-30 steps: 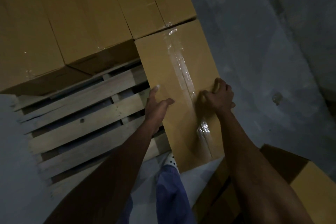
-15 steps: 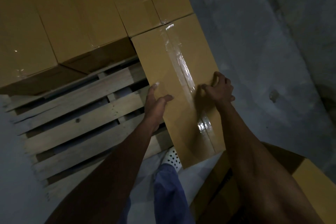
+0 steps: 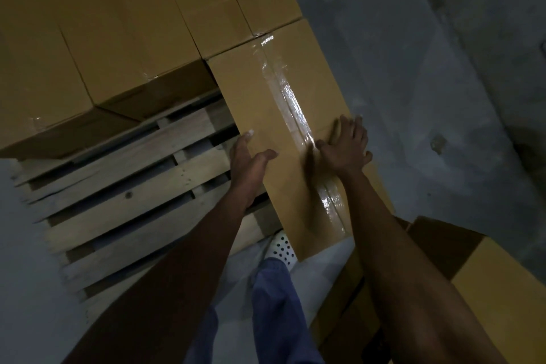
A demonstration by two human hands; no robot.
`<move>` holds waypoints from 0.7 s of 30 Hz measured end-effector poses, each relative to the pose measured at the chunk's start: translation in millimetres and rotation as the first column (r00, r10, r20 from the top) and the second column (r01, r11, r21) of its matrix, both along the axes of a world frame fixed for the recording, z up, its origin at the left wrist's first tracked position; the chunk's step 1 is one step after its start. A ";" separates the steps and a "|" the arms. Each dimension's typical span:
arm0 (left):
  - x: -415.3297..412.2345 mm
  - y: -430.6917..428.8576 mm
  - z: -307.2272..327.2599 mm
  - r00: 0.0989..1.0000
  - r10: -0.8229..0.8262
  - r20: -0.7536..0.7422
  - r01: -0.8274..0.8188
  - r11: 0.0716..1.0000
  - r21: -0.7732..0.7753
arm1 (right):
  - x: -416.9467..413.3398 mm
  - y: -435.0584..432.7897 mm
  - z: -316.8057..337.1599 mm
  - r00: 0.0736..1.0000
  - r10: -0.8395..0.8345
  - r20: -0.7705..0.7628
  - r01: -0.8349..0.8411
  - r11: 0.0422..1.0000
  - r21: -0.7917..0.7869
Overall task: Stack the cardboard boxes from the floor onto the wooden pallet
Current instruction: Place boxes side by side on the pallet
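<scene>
From my seat the long cardboard box (image 3: pixel 283 115) lies down the centre of the frame, along the right edge of the wooden pallet (image 3: pixel 133 183). Its far end butts against the stacked boxes (image 3: pixel 133 38) at upper left. The left hand (image 3: pixel 251 159) lies against the box's left long edge, fingers straight along the side and thumb laid over the top face. The right hand (image 3: pixel 345 145) lies flat on top near the right edge with its fingers spread, so it presses rather than clasps. In this dim light I cannot tell whether the near end sits fully down on the slats.

I judge the box stiff but hollow. Its panels should hold shape under a flat palm, and it looks light enough for two hands to slide. The glossy tape (image 3: pixel 292 100) along the top seam is likely slick, so I'd keep my palms on bare card. The corners and long edges are the strongest places to push or lift. Another box (image 3: pixel 487 269) waits on the floor (image 3: pixel 428 68) at lower right.
</scene>
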State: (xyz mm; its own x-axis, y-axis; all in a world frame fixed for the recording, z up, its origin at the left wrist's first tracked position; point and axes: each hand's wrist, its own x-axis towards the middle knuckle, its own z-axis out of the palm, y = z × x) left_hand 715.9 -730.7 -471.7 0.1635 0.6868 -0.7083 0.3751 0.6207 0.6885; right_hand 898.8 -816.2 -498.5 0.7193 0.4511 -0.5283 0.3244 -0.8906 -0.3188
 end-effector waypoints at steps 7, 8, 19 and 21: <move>-27.3 -27.4 45.2 0.987 -0.153 -0.052 0.154 0.988 0.016 | -61.2 -86.1 41.9 0.991 -0.128 -0.023 0.129 0.991 0.019; -32.3 -34.7 53.9 0.982 -0.181 -0.054 0.182 0.983 0.019 | -70.4 -102.8 51.2 0.987 -0.162 -0.020 0.162 0.987 0.013; -83.3 -174.7 120.4 0.727 -0.686 -0.014 0.686 0.727 -0.011 | -189.2 -352.4 170.3 0.702 -0.707 0.083 0.704 0.707 0.063; -88.5 -204.0 123.4 0.679 -0.733 -0.042 0.733 0.680 -0.013 | -211.4 -400.6 180.0 0.611 -0.784 0.108 0.781 0.619 0.076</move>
State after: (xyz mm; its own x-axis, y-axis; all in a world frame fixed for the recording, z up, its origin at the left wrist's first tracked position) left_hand 627.4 -934.7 -348.3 0.5875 0.3628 -0.7234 0.7361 0.1318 0.6639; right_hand 687.4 -1216.8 -318.5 0.8589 -0.3046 -0.4117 -0.4574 -0.8180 -0.3489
